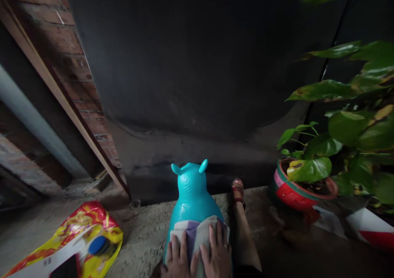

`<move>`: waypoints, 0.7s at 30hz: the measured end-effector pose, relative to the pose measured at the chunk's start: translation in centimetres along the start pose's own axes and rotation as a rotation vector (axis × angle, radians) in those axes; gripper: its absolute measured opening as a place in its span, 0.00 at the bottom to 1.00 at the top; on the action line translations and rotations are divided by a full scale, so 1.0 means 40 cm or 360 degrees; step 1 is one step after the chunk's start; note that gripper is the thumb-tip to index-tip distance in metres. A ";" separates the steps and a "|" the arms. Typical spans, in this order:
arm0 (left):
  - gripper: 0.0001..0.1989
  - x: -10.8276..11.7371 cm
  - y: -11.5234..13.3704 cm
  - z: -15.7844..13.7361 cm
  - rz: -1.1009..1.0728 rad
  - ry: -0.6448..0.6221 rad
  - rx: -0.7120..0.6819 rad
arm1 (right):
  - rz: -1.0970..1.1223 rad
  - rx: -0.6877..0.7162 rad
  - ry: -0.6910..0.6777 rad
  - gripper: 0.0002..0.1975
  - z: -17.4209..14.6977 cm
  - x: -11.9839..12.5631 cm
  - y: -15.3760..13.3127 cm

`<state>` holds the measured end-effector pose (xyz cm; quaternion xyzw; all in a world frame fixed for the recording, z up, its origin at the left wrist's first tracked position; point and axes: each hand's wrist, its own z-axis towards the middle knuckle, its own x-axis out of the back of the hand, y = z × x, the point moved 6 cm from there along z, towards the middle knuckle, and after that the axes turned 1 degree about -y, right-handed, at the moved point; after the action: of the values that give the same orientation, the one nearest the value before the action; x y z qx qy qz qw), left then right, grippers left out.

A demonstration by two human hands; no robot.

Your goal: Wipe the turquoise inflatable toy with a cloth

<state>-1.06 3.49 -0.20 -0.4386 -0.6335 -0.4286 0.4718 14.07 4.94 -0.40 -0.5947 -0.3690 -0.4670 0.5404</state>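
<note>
Both hands lie side by side on a folded cloth, grey and white with a purple stripe. The cloth rests on the back of a turquoise inflatable animal toy with two small ears, its head turned away from me. My left hand presses flat on the left part of the cloth, fingers stretched forward. On the right part my right hand lies flat with fingers a little apart; a ring shows on one finger. The lower body of the toy is hidden under the hands and cloth.
A red and yellow plastic bag, a blue-capped container and a dark phone-like object lie left. A sandalled foot stands right of the toy. Further right is a potted plant. A black panel rises ahead.
</note>
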 end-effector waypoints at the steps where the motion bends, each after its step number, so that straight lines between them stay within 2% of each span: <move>1: 0.31 0.020 0.012 0.016 -0.0016 0.0008 0.0002 | 0.0020 -0.0005 -0.0065 0.31 0.025 -0.005 -0.006; 4: 0.31 0.074 0.043 0.063 -0.0056 -0.0003 0.0034 | 0.0136 0.0039 -0.0213 0.32 0.112 -0.005 -0.027; 6: 0.32 0.094 0.056 0.085 -0.0096 -0.0020 0.0031 | 0.0200 0.0072 -0.0215 0.32 0.159 0.001 -0.037; 10: 0.32 0.097 0.055 0.096 -0.0111 0.0009 0.0042 | 0.0208 0.0058 -0.0166 0.32 0.178 0.005 -0.042; 13: 0.31 0.085 0.040 0.082 -0.0132 0.0008 0.0026 | 0.0137 0.0016 -0.0175 0.32 0.130 0.006 -0.042; 16: 0.31 0.061 0.017 0.045 -0.0174 -0.0075 -0.0032 | -0.0022 -0.0026 -0.0119 0.32 0.037 -0.004 -0.033; 21: 0.31 0.007 -0.038 -0.046 -0.0175 -0.0149 -0.0067 | -0.0194 0.0126 0.0401 0.27 -0.158 -0.031 0.000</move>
<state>-2.17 1.38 0.22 -0.4325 -0.6689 -0.4462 0.4080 12.72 -1.22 -1.71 -0.4862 -0.3518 -0.5550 0.5760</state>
